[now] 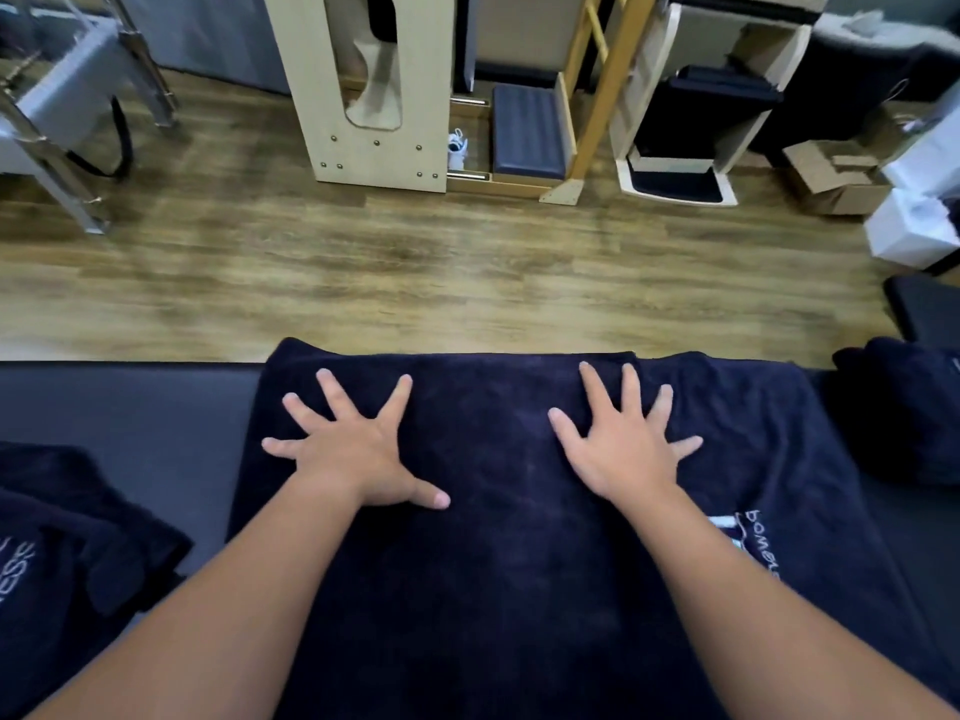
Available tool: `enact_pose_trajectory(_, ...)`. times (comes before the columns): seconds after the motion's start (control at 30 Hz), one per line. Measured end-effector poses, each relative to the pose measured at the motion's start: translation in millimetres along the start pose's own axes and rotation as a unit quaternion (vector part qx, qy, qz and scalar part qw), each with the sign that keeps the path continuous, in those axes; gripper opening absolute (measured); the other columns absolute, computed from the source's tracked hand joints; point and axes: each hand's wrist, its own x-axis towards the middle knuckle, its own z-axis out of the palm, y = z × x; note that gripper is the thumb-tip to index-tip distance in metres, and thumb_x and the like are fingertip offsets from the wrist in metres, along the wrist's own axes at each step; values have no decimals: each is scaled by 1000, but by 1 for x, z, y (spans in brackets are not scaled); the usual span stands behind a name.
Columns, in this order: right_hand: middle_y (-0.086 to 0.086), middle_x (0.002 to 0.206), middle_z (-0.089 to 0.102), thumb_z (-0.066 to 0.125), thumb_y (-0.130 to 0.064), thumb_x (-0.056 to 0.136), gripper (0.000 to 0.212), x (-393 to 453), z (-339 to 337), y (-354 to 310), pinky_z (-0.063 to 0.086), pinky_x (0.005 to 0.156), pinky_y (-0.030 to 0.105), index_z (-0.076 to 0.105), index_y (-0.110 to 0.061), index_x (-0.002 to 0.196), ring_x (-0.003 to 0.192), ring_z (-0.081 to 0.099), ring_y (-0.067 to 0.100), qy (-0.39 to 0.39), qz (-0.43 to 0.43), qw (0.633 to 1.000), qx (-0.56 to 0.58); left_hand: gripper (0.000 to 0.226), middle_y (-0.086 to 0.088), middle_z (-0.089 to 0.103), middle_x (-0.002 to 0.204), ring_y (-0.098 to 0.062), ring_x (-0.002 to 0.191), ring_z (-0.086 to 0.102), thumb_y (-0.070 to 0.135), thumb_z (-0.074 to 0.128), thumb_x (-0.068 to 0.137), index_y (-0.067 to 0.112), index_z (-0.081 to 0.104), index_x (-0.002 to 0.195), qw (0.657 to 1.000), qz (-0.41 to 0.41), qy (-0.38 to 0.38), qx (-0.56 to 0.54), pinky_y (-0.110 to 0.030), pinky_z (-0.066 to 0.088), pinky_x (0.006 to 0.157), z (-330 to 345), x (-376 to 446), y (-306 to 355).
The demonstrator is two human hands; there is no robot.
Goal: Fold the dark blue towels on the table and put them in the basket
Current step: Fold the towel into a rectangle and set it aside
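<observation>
we see both sets of fingers spread wide and straight, pressing flat on cloth and gripping nothing. the left hand (353,449) lies palm down on the left part of a dark blue towel (498,537), thumb angled inward toward the middle. the right hand (621,449) lies the same way on the right part, well apart from the left. we judge the splayed fingers are there to smooth the cloth and hold a layer in place, so that the next fold comes out even.

the towel under our hands covers the middle of the table (130,407), a dark padded surface. its far edge runs right along the table's far edge, with the far left corner hanging just past it. a narrower layer seems to lie on top, its right edge falling just beyond the right hand, which suggests one fold is already made. white lettering shows on the lower layer, near the right forearm.

a second towel (78,543) sits rumpled near the table's left edge, also with pale lettering. a third towel (904,407) is bunched at the far right corner. both look unfolded.

we cannot see any basket. beyond the table's far edge lies a wooden floor (415,272), then pale wooden equipment (374,96) and a cardboard box (831,176).
</observation>
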Motion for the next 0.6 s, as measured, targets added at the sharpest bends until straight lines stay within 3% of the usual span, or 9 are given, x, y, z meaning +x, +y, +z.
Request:
enact_pose_trajectory(0.1,-12,168,-3,21,-90,81,79,38,-19,28,0,102,85,9,-56,151,153,-19,30,-24,-17,1000,8,147,-22,-47,151,-61,141,-26,92,73,39,64,-32,138,1000,-6,3,0,-83,12,106,1,0,0)
enact_pose_trajectory(0.2,-6,169,-3,32,-87,82,84,61,-34,43,-2,104,84,17,-48,155,154,-17,24,-41,-19,998,33,146,-19,-46,153,-59,143,-25,93,73,38,67,-32,136,1000,-11,5,1,-81,12,107,2,-1,2)
enact_pose_trajectory(0.3,-1,169,-5,37,-83,83,86,43,-30,54,3,108,81,17,-41,156,153,-16,30,-8,-3,999,41,146,-17,-46,153,-56,145,-23,94,72,36,68,-33,134,1000,-20,6,4,-80,14,108,0,-3,4)
enact_pose_trajectory(0.4,-1,168,-9,33,-92,76,97,12,-14,76,6,108,80,6,-44,155,152,-15,37,16,49,998,41,145,-15,-45,154,-55,145,-23,94,71,36,70,-33,133,1000,-24,6,5,-79,14,108,-1,-4,5)
enact_pose_trajectory(0.5,-7,167,-16,28,-102,65,106,12,-12,102,0,105,82,-5,-52,153,151,-21,37,1,53,998,38,143,-14,-43,156,-54,146,-21,94,71,37,71,-32,133,1000,-25,17,8,-79,15,109,1,-6,6)
enact_pose_trajectory(0.6,-13,167,-14,36,-100,66,103,30,-24,115,-2,104,83,-1,-56,152,152,-21,34,-5,50,997,62,140,-12,-42,157,-51,148,-22,93,72,40,71,-31,133,999,-33,35,4,-78,13,110,4,-8,6)
